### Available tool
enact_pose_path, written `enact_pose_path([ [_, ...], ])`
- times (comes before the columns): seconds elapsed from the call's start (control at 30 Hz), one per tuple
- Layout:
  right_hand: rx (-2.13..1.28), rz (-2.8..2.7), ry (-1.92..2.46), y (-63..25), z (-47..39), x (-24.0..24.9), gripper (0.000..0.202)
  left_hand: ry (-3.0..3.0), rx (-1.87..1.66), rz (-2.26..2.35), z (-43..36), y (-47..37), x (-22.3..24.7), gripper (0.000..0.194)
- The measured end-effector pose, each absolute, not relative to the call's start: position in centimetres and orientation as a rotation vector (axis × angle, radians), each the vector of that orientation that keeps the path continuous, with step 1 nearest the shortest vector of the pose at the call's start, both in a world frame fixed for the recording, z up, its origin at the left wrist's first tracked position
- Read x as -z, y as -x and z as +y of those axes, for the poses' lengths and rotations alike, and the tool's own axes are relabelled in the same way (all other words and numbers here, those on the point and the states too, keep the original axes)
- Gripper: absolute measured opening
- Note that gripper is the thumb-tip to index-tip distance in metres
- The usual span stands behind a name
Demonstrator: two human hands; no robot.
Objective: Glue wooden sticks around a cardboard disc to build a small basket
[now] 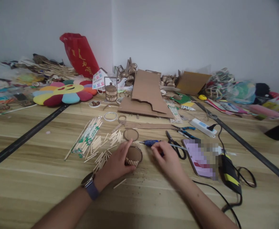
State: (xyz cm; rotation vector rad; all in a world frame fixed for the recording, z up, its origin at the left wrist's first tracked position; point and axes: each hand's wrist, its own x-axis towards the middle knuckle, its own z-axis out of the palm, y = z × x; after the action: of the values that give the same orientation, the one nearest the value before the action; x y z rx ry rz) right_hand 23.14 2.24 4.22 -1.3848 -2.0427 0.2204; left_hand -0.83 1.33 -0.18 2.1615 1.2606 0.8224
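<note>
My left hand (116,159) curls round the side of a small round basket (137,163), whose wall is short wooden sticks around a cardboard base. In my right hand (166,157) is a blue hot glue gun (149,142). Its metal nozzle points left at the basket's far rim, and a pale glue stick (178,146) sticks out behind. Just beyond the basket lies a cardboard disc with a dark rim (131,135). Loose cut sticks (102,159) are scattered left of my left hand, beside a packet of sticks (88,135).
Scissors (177,146), pliers (185,128) and a phone (198,159) lie to the right. A power strip (203,128) and black cable (221,203) are farther right. Behind stand cardboard sheets (146,90), a finished lidded basket (111,92) and a flower cushion (66,92).
</note>
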Motion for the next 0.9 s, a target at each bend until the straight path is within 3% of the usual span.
enact_pose_path([
  [0.2, -0.324, -2.095, 2.121, -26.3, 3.3, -6.6, 0.030, -2.158, -0.840, 1.264, 1.3, 0.8, 0.3, 0.102],
  [0.43, -0.379, -2.247, 2.187, -25.3, 3.3, -5.9, 0.024, -2.180, -0.867, 1.264, 1.3, 0.9, 0.5, 0.103],
  [0.67, -0.454, -2.129, 2.050, -26.7, 3.5, -5.6, 0.023, -2.224, -0.891, 1.258, 1.4, 1.1, 0.9, 0.107],
  [0.9, -0.560, -1.782, 1.534, -27.3, 2.6, -6.1, 0.036, -2.218, -0.912, 1.265, 1.5, 1.3, 0.9, 0.106],
])
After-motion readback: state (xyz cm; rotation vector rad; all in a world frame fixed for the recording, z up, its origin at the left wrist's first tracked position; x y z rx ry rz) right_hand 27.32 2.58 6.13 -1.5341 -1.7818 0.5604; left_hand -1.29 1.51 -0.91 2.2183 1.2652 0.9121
